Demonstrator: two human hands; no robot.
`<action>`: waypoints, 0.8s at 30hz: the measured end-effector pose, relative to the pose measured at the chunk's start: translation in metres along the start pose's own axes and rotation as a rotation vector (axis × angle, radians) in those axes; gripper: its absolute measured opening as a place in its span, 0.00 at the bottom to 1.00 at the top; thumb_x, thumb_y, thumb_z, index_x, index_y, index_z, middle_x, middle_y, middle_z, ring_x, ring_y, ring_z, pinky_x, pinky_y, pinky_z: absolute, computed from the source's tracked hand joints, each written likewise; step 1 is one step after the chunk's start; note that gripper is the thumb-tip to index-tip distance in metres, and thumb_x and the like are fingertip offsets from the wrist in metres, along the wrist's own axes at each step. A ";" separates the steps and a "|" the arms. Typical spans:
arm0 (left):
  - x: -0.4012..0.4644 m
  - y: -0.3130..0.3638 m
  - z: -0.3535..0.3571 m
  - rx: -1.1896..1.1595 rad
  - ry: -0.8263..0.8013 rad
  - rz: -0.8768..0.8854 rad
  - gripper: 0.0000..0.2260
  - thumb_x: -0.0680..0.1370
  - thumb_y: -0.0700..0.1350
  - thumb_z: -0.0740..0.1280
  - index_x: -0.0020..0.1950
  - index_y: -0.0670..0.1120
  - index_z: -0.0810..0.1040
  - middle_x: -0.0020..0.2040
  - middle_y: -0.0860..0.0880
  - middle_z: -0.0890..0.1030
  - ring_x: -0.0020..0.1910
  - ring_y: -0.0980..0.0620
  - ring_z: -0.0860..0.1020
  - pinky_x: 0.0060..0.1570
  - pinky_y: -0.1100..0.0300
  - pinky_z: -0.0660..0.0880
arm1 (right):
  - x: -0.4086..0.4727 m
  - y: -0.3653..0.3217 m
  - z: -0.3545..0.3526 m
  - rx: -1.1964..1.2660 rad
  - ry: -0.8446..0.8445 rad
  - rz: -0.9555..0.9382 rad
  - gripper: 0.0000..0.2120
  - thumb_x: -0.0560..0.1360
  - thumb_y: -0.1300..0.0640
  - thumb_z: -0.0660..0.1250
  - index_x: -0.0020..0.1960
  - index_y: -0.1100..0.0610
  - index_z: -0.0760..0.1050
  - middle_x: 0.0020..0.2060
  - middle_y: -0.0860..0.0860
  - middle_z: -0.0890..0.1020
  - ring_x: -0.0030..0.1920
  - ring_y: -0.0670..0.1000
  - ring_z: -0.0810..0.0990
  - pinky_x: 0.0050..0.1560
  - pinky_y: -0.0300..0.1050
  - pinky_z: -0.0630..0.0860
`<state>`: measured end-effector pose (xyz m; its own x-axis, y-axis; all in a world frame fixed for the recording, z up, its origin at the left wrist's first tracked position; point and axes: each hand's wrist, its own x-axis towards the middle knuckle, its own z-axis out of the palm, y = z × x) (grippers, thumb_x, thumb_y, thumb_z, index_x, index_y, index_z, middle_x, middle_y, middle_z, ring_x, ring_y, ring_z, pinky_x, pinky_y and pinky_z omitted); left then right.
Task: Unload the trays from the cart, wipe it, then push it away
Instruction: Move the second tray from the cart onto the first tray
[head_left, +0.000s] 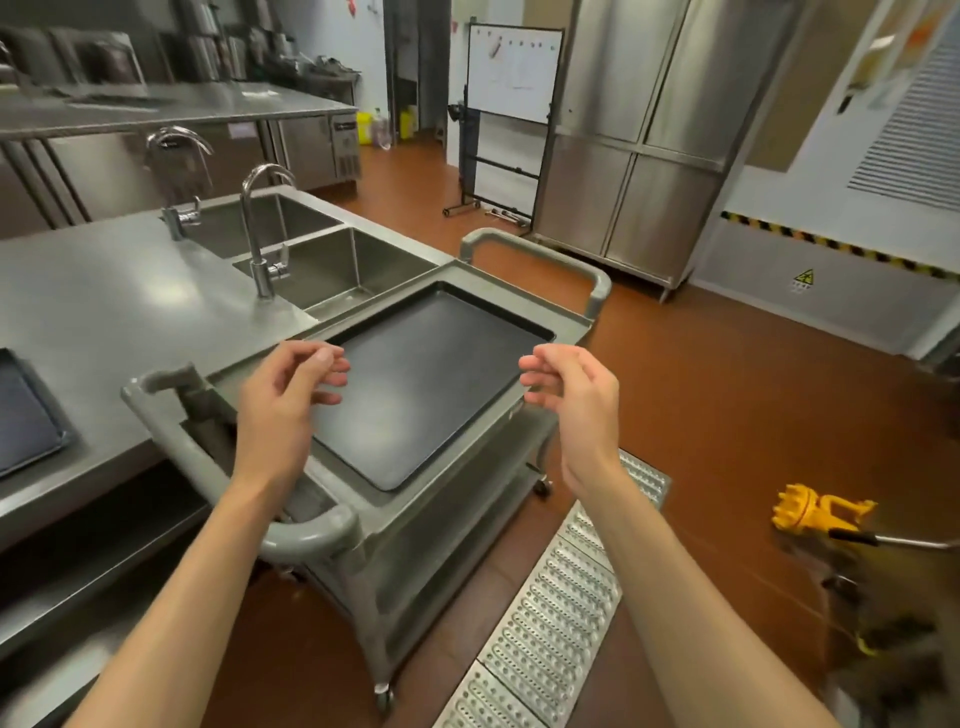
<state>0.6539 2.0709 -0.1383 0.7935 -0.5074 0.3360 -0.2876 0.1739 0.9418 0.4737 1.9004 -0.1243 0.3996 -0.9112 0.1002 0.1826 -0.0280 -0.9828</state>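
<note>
Your left hand (283, 400) and right hand (574, 395) hover above the black tray (431, 384), both empty, fingers loosely curled and part open, nothing held. The tray lies flat in the top shelf of the grey cart (415, 525), directly below and between your hands, and slightly beyond them. Its long axis runs from its near corner by the cart's near handle away toward the cart's far handle, slanting to your right. Your left hand hangs over the tray's left long edge, your right hand over the tray's right long edge; neither touches it. Both stand about equally near, so a two-handed lift by the long edges looks like the fitting next move. Left of the tray, the steel surface (104, 312) abuts the cart, and a second dark tray (26, 415) rests on it at the frame's left margin. Judged from this, unloading is under way; wiping and pushing remain.
</note>
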 end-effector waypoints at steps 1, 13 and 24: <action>-0.001 0.002 0.009 0.000 0.010 -0.005 0.11 0.79 0.47 0.62 0.54 0.42 0.80 0.47 0.44 0.83 0.46 0.49 0.80 0.50 0.46 0.77 | 0.008 0.000 -0.009 0.004 -0.005 0.001 0.10 0.80 0.59 0.64 0.52 0.64 0.80 0.46 0.60 0.85 0.43 0.52 0.82 0.47 0.50 0.78; 0.053 -0.078 0.059 0.013 0.128 -0.048 0.11 0.78 0.46 0.63 0.53 0.41 0.79 0.47 0.42 0.82 0.45 0.47 0.80 0.49 0.47 0.77 | 0.138 0.062 0.004 -0.128 -0.147 0.060 0.10 0.80 0.57 0.64 0.52 0.62 0.81 0.47 0.59 0.85 0.45 0.52 0.82 0.50 0.51 0.80; 0.132 -0.162 0.094 0.133 0.298 -0.233 0.07 0.79 0.42 0.65 0.52 0.40 0.79 0.47 0.40 0.82 0.43 0.46 0.80 0.50 0.45 0.77 | 0.292 0.143 0.050 -0.294 -0.386 0.164 0.07 0.79 0.59 0.65 0.47 0.60 0.81 0.41 0.54 0.85 0.42 0.51 0.81 0.47 0.49 0.77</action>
<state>0.7550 1.8965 -0.2474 0.9608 -0.2503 0.1195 -0.1329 -0.0373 0.9904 0.6617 1.6507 -0.2279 0.7143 -0.6970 -0.0638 -0.1487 -0.0620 -0.9869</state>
